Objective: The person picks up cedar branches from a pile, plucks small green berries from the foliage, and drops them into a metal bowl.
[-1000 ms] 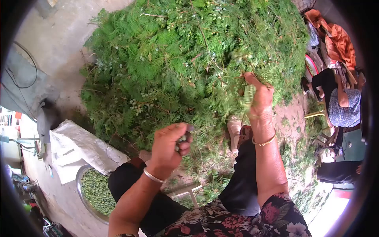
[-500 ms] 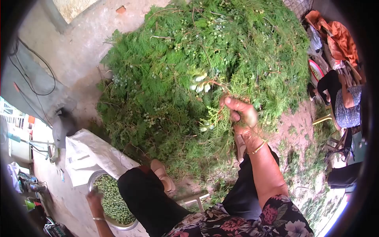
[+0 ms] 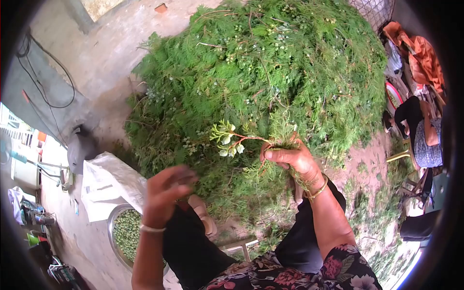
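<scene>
My right hand (image 3: 292,157) is closed around a leafy cypress sprig (image 3: 237,140) over the near side of the heap. Pale, waxy green cones hang at the sprig's left end, and its stem runs into my fist. My left hand (image 3: 166,191) is above my left knee, blurred by motion, its fingers partly stretched and apart with nothing seen in them. Beside my left forearm stands a metal basin (image 3: 112,237) full of small green cones (image 3: 126,234), partly hidden by the arm. A large heap of green branches (image 3: 232,92) with scattered cones lies before me.
A white sack (image 3: 113,186) lies against the basin's far edge. Cut greenery litters the ground at right. Another person (image 3: 427,140) sits at the far right near a red-rimmed bowl (image 3: 394,95) and orange cloth (image 3: 418,55). A dark cable (image 3: 72,89) hangs at left.
My left hand has risen from the basin and moved right, toward my right hand. The sprig now points left, and my right hand sits slightly lower.
</scene>
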`<state>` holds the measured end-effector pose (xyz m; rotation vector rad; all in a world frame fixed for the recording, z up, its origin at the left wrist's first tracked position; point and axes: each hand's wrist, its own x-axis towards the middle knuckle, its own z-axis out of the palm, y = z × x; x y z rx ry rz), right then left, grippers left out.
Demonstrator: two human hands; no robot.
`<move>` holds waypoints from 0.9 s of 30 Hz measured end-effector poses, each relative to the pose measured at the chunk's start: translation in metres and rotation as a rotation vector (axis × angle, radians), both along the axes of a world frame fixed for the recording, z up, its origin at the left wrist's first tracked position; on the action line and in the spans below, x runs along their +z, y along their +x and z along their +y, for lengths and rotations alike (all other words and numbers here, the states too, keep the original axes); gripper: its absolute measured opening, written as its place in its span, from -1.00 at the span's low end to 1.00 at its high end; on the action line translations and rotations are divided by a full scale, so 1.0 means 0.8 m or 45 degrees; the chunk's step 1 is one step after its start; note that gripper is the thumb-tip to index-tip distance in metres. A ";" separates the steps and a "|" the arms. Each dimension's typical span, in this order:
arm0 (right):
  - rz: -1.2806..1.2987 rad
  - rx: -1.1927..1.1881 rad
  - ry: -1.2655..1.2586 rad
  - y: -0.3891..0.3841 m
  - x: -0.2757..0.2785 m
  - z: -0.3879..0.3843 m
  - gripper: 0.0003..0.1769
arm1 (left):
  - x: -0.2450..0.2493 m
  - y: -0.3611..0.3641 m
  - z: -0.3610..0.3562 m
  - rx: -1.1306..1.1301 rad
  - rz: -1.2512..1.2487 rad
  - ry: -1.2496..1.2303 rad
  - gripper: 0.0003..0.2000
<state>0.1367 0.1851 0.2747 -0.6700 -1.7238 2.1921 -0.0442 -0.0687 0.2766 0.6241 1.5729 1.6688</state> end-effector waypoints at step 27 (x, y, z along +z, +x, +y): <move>-0.266 0.302 0.319 -0.004 -0.036 0.003 -0.56 | -0.061 0.030 0.152 -0.209 -1.160 0.750 -0.49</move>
